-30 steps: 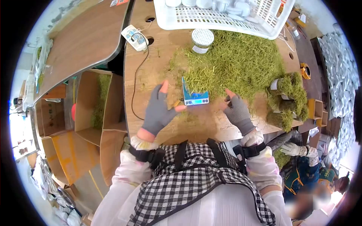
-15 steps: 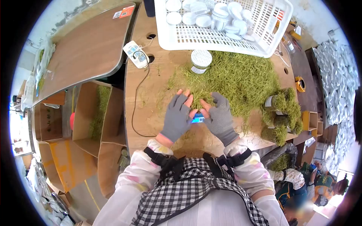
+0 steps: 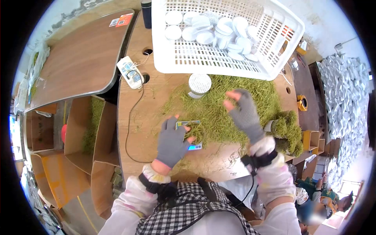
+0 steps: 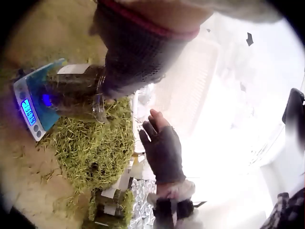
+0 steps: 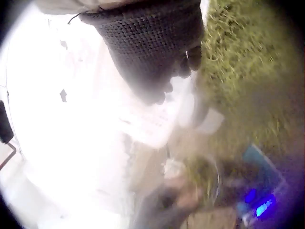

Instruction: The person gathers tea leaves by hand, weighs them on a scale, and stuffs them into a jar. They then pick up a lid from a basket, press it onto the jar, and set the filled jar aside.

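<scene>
A clear jar with dried grass-like strands inside stands on a small digital scale with a lit blue display. My gloved left hand holds the jar near its mouth, thumb and fingers around its side in the head view. Further right, over the loose heap of dried green strands, my gloved right hand is raised with fingers extended and nothing in them. It shows in the left wrist view too, apart from the jar. Just behind the scale stands a second jar with a white printed top.
A white plastic basket of round white lids stands at the back. Several filled jars crowd the table's right side. A power strip with a cable lies at left, near cardboard boxes. Another person is at lower right.
Both hands came together over the jar on the scale, pressing at its strands. Since then my right hand has lifted away to the right, while the left stays at the jar. The head view has shifted.
</scene>
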`<state>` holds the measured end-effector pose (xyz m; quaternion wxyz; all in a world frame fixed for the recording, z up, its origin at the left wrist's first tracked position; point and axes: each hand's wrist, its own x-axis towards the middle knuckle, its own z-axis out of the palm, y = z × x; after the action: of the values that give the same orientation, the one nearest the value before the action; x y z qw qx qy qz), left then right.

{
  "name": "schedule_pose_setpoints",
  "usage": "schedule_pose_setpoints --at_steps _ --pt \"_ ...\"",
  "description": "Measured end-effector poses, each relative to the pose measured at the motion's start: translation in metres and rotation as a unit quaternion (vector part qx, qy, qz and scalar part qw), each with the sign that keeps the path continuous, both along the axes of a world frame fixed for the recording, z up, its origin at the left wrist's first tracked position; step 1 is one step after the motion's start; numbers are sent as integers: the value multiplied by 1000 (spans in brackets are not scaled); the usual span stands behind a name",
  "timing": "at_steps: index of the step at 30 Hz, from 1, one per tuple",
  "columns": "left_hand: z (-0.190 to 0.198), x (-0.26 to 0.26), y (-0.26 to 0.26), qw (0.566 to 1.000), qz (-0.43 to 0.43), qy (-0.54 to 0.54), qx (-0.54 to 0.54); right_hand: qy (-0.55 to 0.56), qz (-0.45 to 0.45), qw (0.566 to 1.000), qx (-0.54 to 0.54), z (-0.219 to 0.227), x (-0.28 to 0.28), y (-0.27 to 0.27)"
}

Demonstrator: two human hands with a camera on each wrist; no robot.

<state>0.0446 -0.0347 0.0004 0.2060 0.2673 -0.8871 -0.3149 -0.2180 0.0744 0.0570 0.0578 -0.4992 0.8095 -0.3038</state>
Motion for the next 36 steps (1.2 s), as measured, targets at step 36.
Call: schedule_pose_setpoints --at_steps 36 --pt "60 45 4 989 -54 132 46 -745 -54 634 -199 19 135 91"
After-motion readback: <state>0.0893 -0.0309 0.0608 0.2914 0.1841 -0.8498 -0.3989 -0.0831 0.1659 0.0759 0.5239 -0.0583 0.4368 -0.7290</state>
